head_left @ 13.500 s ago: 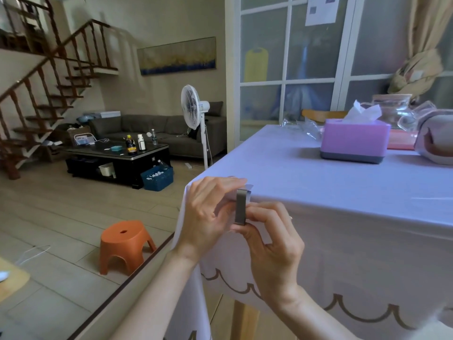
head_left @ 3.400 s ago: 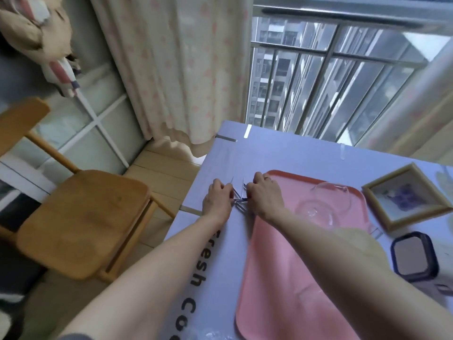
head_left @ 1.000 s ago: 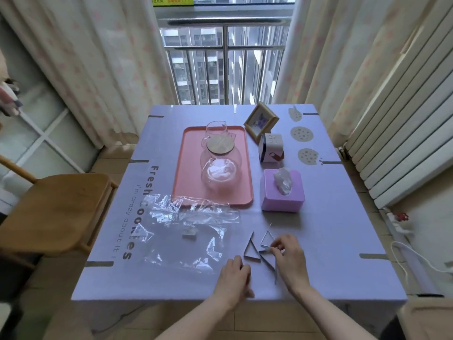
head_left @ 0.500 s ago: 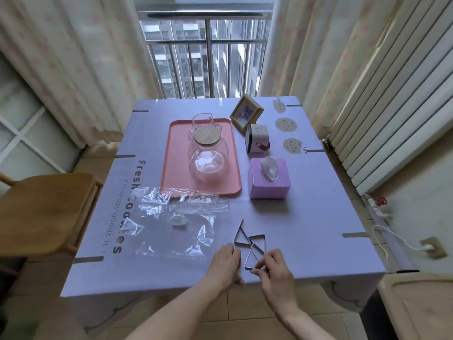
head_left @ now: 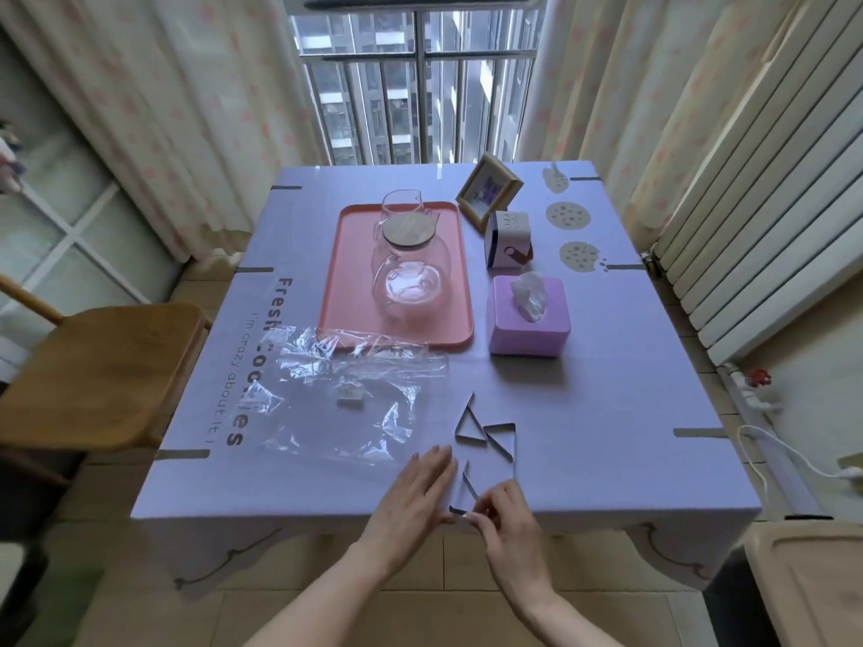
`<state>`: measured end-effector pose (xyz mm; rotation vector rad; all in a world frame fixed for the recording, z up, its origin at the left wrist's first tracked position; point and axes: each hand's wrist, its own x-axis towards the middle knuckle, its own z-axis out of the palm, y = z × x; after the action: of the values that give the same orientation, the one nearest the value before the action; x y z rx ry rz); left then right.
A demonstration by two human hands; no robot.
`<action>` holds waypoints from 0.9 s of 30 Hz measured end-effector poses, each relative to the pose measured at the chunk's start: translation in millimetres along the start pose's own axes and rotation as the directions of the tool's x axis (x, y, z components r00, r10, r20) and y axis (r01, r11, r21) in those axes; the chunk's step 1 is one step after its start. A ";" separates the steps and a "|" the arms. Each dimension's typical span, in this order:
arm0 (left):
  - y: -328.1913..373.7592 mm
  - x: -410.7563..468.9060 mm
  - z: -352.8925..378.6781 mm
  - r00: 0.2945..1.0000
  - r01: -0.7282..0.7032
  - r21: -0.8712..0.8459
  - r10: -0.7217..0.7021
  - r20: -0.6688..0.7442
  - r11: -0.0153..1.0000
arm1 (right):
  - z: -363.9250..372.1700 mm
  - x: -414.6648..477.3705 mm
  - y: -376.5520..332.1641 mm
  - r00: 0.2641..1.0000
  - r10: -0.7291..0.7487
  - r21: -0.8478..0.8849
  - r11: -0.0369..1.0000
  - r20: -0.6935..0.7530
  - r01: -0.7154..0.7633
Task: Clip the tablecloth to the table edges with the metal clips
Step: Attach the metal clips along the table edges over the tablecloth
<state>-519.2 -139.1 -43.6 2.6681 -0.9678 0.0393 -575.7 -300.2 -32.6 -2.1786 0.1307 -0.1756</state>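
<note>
A lilac tablecloth (head_left: 607, 389) covers the square table. Several metal clips sit on its left, far and right edges, one of them at the near left (head_left: 182, 454). Three loose triangular metal clips lie near the front edge: one (head_left: 467, 424), a second (head_left: 503, 442), and the nearest one (head_left: 464, 495). My right hand (head_left: 506, 516) pinches the nearest clip at the table's front edge. My left hand (head_left: 415, 490) lies flat on the cloth just left of that clip, fingers together.
A clear plastic bag (head_left: 341, 403) lies left of the clips. Behind it are a pink tray (head_left: 350, 282) with a glass teapot (head_left: 408, 268), a purple tissue box (head_left: 527, 319), a small white box (head_left: 506, 240) and a photo frame (head_left: 488, 191). A wooden chair (head_left: 93, 366) stands left, a radiator (head_left: 756, 217) right.
My right hand has drawn one clip away from the other two toward the front edge. My left hand has stayed on the cloth beside it. The camera has moved in slightly.
</note>
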 end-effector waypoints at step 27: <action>-29.2 -7.0 22.9 0.930 -0.220 0.371 0.309 -0.199 0.902 | 30.0 0.3 41.0 0.736 -0.620 -0.397 0.769 -0.273 0.501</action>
<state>-508.0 -120.1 -74.2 2.7102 -1.3336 0.6529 -571.3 -299.7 -83.2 -2.3990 -0.3232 -1.0103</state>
